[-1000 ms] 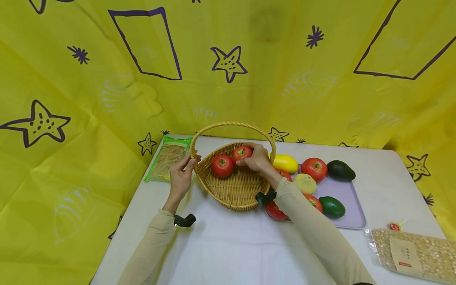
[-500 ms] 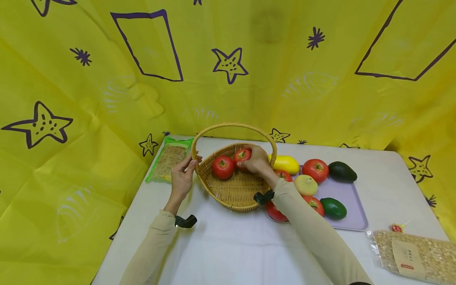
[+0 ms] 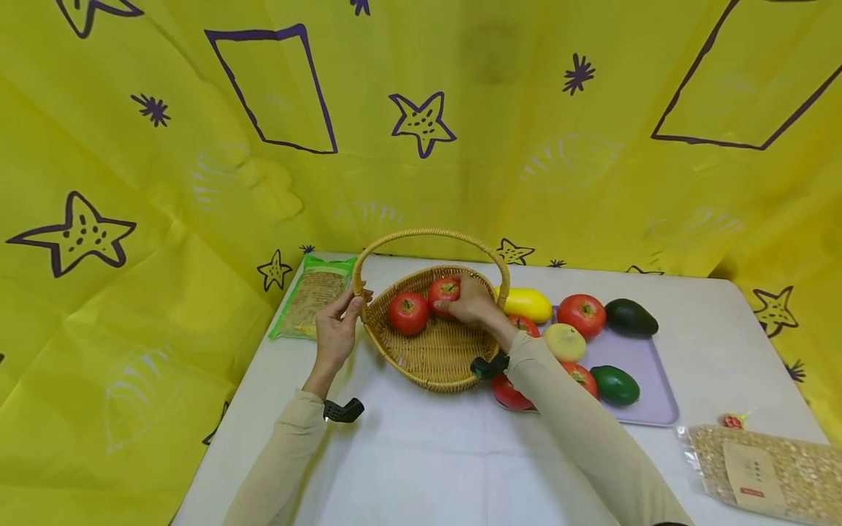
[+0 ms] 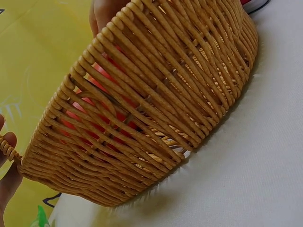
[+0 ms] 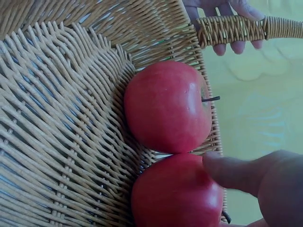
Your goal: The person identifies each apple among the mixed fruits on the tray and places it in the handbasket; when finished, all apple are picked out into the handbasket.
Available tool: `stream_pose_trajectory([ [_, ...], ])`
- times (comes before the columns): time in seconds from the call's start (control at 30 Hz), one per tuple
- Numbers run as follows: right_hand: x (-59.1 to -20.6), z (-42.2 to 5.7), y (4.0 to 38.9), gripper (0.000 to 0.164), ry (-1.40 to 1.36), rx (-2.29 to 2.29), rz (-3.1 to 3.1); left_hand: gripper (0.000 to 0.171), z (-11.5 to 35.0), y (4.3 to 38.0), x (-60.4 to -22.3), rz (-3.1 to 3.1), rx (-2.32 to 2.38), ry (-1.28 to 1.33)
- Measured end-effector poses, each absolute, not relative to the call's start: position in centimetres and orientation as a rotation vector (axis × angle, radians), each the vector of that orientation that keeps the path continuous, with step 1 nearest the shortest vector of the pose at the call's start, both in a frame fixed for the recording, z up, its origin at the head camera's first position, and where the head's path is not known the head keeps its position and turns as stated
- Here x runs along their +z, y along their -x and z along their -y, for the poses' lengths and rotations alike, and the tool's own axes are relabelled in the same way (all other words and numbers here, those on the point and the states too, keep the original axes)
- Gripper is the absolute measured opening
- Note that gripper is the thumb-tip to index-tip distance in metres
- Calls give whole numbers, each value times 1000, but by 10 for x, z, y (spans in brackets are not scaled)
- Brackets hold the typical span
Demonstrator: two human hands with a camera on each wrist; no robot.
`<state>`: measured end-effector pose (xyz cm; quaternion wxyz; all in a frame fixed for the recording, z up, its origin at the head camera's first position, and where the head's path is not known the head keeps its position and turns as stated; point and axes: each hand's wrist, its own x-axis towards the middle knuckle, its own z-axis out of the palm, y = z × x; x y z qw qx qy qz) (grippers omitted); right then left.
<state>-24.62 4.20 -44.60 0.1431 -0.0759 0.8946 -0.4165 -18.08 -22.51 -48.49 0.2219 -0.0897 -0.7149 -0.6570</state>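
Note:
A wicker basket (image 3: 434, 358) with a tall arched handle stands on the white table. My left hand (image 3: 337, 329) grips the left foot of that handle; in the right wrist view its fingers wrap round the woven cane. Two red apples lie side by side at the back of the basket. The left apple (image 3: 407, 314) has its stem showing and touches its neighbour in the right wrist view. Inside the basket my right hand (image 3: 475, 301) holds the other apple (image 3: 442, 294), thumb pressed on its near side. The left wrist view shows mostly the basket's outer wall (image 4: 142, 94).
Right of the basket, a lilac tray (image 3: 647, 383) bears red apples, a yellow fruit (image 3: 566, 342) and green produce (image 3: 615, 385). A yellow oblong fruit (image 3: 528, 305) lies by its back edge. Packaged goods are a green-edged packet (image 3: 314, 296) at left and a grain bag (image 3: 770, 467) at right.
My right hand and the apple in it have shifted slightly left, and the left apple has moved a little left and nearer. The left hand keeps its grip on the handle.

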Motion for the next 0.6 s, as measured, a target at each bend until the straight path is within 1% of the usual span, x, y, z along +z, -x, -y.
stream_pose_trajectory([
  [0.2,-435,-47,236,83,314,-1165,-2593,32,225,179,-485,1988,-1809,242],
  [0.33,-425,-54,224,83,402,-1189,-2588,32,225,177,-485,1980,-1816,243],
  [0.47,-418,-66,208,76,503,-1383,-2457,32,225,178,-486,1964,-1815,240],
  [0.6,-415,-83,193,64,595,-1589,-2280,32,224,181,-485,1973,-1787,264],
])
